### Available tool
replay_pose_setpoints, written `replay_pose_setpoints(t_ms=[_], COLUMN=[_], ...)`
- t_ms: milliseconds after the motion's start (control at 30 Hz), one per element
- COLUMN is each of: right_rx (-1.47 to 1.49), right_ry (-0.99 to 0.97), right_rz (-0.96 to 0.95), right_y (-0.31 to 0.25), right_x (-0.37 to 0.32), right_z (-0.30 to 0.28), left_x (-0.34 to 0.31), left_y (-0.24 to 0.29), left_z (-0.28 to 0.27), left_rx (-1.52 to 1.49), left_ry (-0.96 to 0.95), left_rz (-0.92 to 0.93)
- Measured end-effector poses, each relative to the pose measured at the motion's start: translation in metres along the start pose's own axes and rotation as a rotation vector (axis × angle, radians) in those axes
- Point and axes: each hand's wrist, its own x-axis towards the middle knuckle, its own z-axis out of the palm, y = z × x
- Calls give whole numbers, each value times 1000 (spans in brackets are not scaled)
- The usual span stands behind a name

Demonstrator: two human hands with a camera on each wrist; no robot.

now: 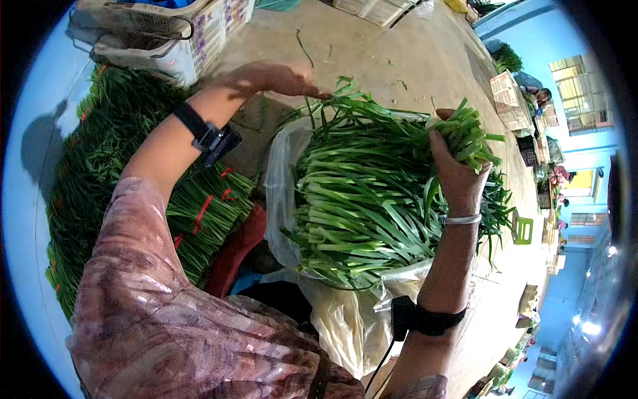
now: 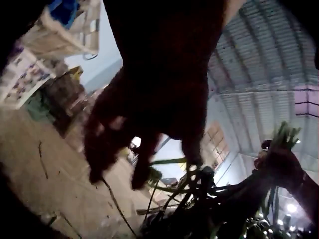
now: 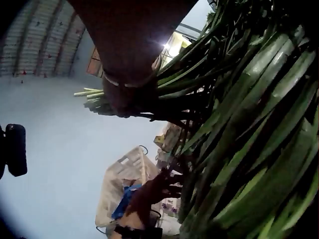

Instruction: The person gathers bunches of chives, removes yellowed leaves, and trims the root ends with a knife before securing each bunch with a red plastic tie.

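Observation:
My right hand [image 1: 457,174] grips a bunch of green stalks [image 1: 465,132] at the right end of a large heap of long, flat-leaved greens [image 1: 372,193]. The cut stalk ends stick out past the thumb, and in the right wrist view the leaves trail back to the heap. My left hand [image 1: 289,78] reaches over the heap's far left corner. Its fingers [image 2: 142,167] are spread and point down near loose leaves in the left wrist view, where the hand is dark. Clear plastic sheeting [image 1: 282,166] lies beneath the heap.
To the left lies a pile of greens tied in bundles with red bands [image 1: 203,213]. White plastic crates [image 1: 149,53] stand behind it by the wall. Stray leaves [image 1: 304,48] lie on the concrete floor. A green plastic stool [image 1: 524,229], more crates and people are off to the right.

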Motion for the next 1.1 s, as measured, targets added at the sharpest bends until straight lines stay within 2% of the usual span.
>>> replay_pose_setpoints(t_ms=[33, 100, 133, 200, 233, 300, 367, 433, 500, 633, 667, 700, 733, 767, 800, 833, 900, 933, 1000, 1033, 1100], right_rx=[0, 67, 55, 34, 12, 19, 22, 5, 43, -17, -4, 11, 69, -128, -188, -249, -119, -93, -71, -25, 21], right_ry=[-3, 11, 7, 2, -5, -16, -19, -15, -7, 60, 55, 50, 64, 18, -21, -60, -177, -207, -238, -236, -237], right_rz=[-2, 15, -7, -16, -25, -21, -2, 39, -1, -54, 51, 149, 142, 18, 10, 5, -118, -98, -76, -141, -203], right_y=[-1, -1, 1, 0, 0, 1, 2, -2, 0, 3, 0, -2, 5, 19, 19, 20, 30, 27, 27, 32, 33], right_x=[0, -2, -1, 0, 0, -2, -2, -1, 3, 7, 9, 12, 14, 22, 27, 29, 28, 27, 25, 25, 23], right_z=[1, 3, 2, 1, 0, 0, 2, 5, 7, 10, 13, 18, 25, 32, 40, 48, 59, 59, 58, 58, 58], left_x=[-2, -7, -7, -11, -8, -4, 11, 28, 46, 77, 39, 51, 69, 80, 54, 13, -18, -11, -1, 5, -9], left_y=[-3, -6, -6, 7, 9, 22, 34, 45, 45, 18, 31, 22, 10, 2, 24, 59, 107, 103, 96, 93, 105], left_z=[-3, -10, -14, -18, -15, -12, -15, -2, 13, 24, 6, 5, -8, -18, -24, -32, -43, -39, -30, -23, -10], left_rx=[-2, -183, -178, -1034, -1033, -691, -692, 150, 108, 136, -299, -305, -368, -411, 204, 801, -311, -314, -38, -41, -388], left_ry=[2, 914, 913, 798, 801, 254, 258, 292, -139, 49, -18, -24, -213, -402, 14, 426, 60, 62, 260, 259, 404], left_rz=[-2, 181, 182, 96, 95, 54, 61, 350, 153, 72, 256, 253, 774, 1295, 1246, 1093, 388, 383, 464, 466, 460])
